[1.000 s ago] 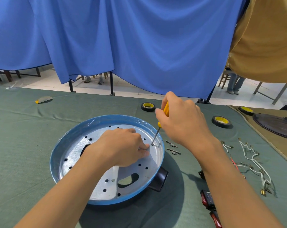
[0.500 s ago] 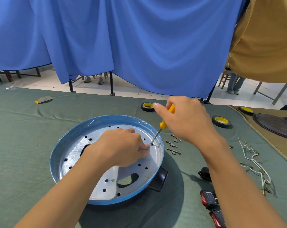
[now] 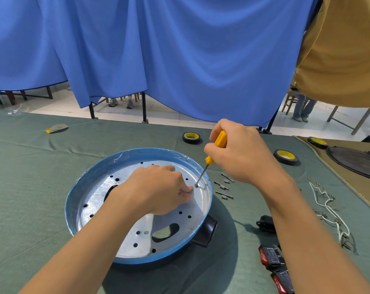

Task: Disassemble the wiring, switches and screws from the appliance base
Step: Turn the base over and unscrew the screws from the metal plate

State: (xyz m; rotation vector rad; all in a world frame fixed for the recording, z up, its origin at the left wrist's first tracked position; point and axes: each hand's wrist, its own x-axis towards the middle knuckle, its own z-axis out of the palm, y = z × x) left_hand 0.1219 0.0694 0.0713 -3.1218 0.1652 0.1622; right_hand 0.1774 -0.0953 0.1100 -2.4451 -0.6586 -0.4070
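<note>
**Head view.** Near the far left corner of the green cloth-covered worktop point(image 3: 31, 187) lies a small grey scrap with a yellow tip point(image 3: 57, 128).

Left of centre, toward the near edge, stands the round blue-rimmed appliance base point(image 3: 70, 200), a shallow pan. In it sits a silver perforated metal plate point(image 3: 99, 187) with small round holes and two larger dark cut-outs. A black stub handle point(image 3: 206, 233) projects from the base's right side.

The left hand point(image 3: 156, 189) rests on the plate with its fingers curled under. Its thumb and forefinger tips are down just beside a small screw point(image 3: 196, 185) at the plate's right margin; whether they pinch anything cannot be told.

The right hand point(image 3: 243, 153) has its fingers wrapped round the yellow-handled steel screwdriver point(image 3: 220, 141), which is tilted with its tip on that screw.

Beyond the base lies a black tape roll with a yellow core point(image 3: 191, 137), and a second tape roll point(image 3: 285, 157) lies right of the right hand. Loose grey screws and spacers point(image 3: 222, 185) lie just beside the rim.

Toward the near right corner are a small black socket point(image 3: 266, 224), red-and-black rocker switches point(image 3: 272, 256) and white wires with metal terminals point(image 3: 328, 206).

At the right edge a tan mat point(image 3: 349, 187) carries a third tape roll point(image 3: 317, 142) and a dark round lid point(image 3: 358, 162).

Behind the far edge hang a blue fabric curtain point(image 3: 158, 49) and, at right, an ochre cloth point(image 3: 345, 49). Below them a pale tiled floor point(image 3: 52, 105) and a pair of shoes point(image 3: 120, 102) are visible.
</note>
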